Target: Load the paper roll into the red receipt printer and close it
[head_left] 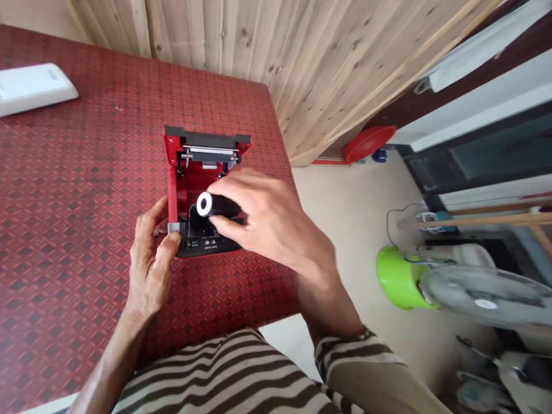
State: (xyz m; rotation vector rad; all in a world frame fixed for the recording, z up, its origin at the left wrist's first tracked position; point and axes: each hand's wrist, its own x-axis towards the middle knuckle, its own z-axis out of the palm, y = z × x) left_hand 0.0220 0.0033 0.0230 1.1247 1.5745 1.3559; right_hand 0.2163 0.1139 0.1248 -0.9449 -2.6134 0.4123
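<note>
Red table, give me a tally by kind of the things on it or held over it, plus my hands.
Open red-and-black machine: 1
Black roll: 1
White object, cut off by the picture's edge: 1
Hands, left hand and right hand: 2
Total: 5

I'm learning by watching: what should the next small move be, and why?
Probably ease the dark roll down into the red device: its lid stands open, the right hand holds the roll at the opening, and the left hand holds the near left corner. Whether the roll already touches inside is unclear.
</note>
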